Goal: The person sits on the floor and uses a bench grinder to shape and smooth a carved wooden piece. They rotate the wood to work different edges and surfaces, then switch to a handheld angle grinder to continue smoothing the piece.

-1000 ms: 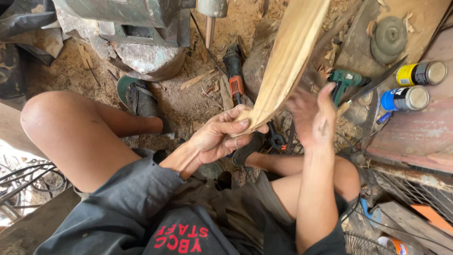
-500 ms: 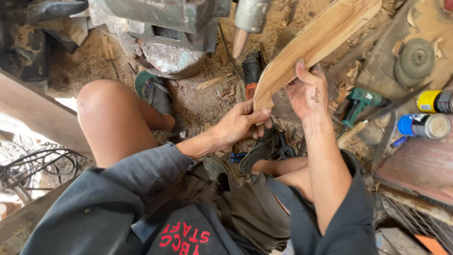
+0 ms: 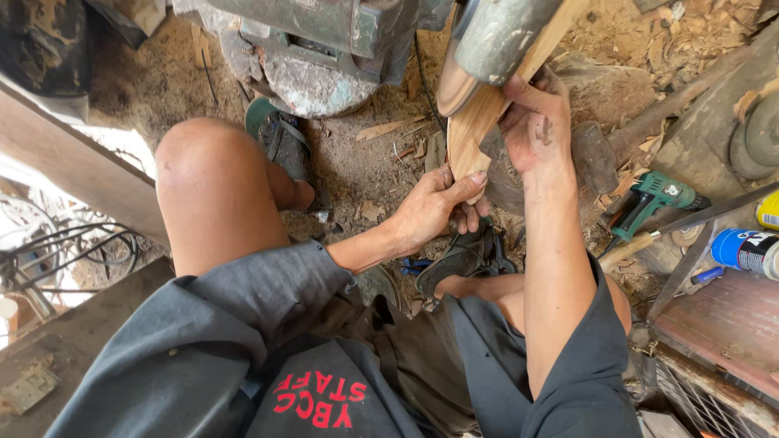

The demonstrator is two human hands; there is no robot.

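A seated person presses a long, pale, flat wooden strip (image 3: 471, 134) against the grey metal cylindrical head of a bench machine (image 3: 495, 40); every position below is given relative to that strip. The left hand (image 3: 434, 207) grasps the strip's near, lower end, thumb laid over the face and fingers curled beneath, which anchors the piece and sets its angle. The right hand (image 3: 535, 126) clasps the strip just above, at its right edge, palm and fingers wrapped against the wood close to the machine head, so that pressure falls near the point of contact. The upper part of the strip is hidden behind the head.

Left of the strip stands the machine's rusted round base (image 3: 312, 77) on the sawdust-covered dirt floor (image 3: 162, 81). Below the strip lie the person's sandalled feet (image 3: 462, 259). To the right, apart from it, lie a green cordless drill (image 3: 649, 199) and a blue-and-white spray can (image 3: 746, 251), the latter at the edge of a reddish board (image 3: 730, 324). Open room lies chiefly down and to the left of the strip, between the bare knee (image 3: 211, 178) and the hands; the right side is crowded with tools.
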